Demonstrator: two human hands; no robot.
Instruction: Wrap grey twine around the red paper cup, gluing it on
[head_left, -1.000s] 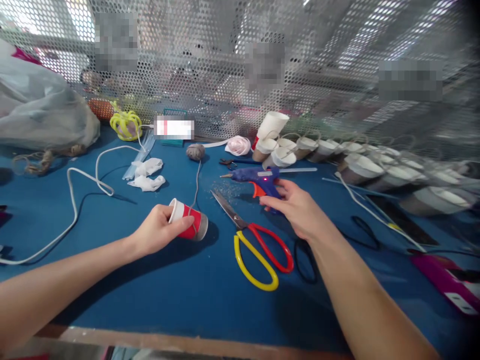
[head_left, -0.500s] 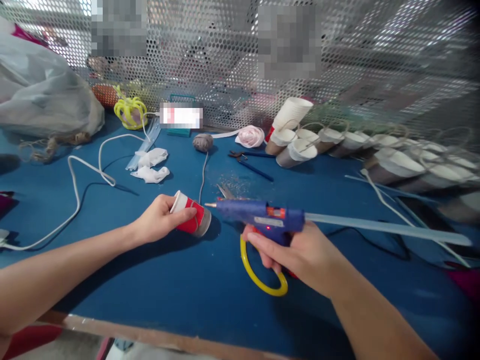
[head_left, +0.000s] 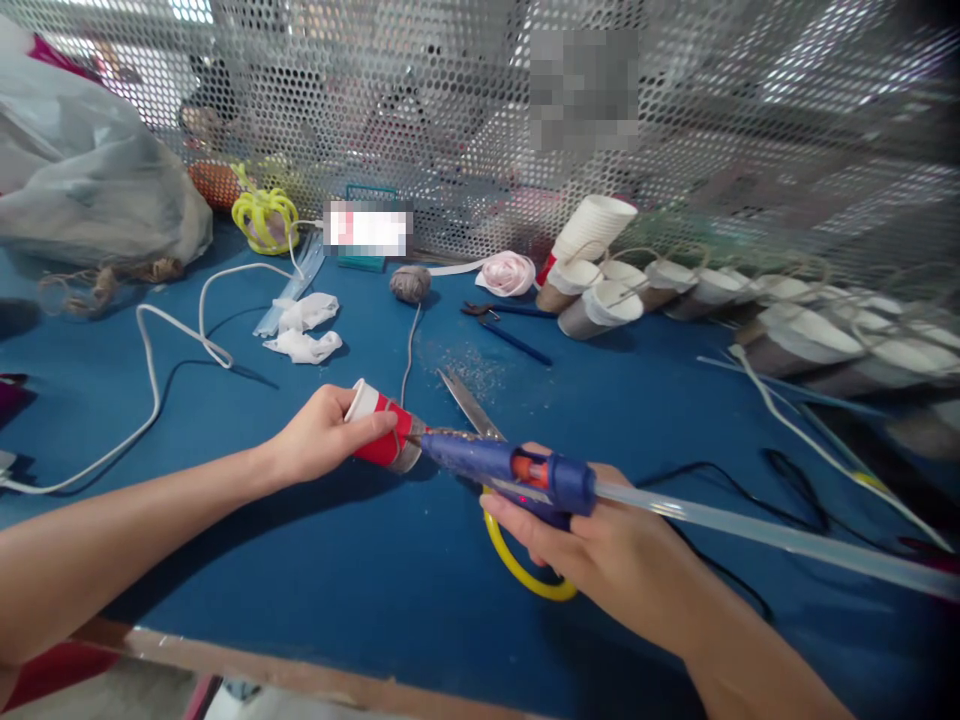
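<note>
My left hand [head_left: 326,430] is closed around a red and white paper cup [head_left: 380,447], tilted on its side with its rim to the left. Grey yarn is wound around the cup's base end, and a strand runs back to a ball of grey yarn [head_left: 410,284]. In my right hand [head_left: 577,530] is a blue hot glue gun [head_left: 487,458], with a long clear glue stick [head_left: 720,520] out of its back. The nozzle is at the yarn-covered end of the cup; whether it touches, I cannot tell. Scissors with a yellow handle [head_left: 517,570] lie beneath the gun, partly hidden.
Blue-handled pliers [head_left: 514,341] and a pale pink ribbon roll [head_left: 506,273] lie farther back. Several wrapped cups [head_left: 600,310] line the right rear. Crumpled white scraps [head_left: 304,345] and a white cable [head_left: 154,370] are on the left. A perforated metal screen [head_left: 450,120] stands behind.
My right hand has lowered and tilted the glue gun, bringing its nozzle onto or close over the cup's yarn end. My left hand with the cup has barely moved.
</note>
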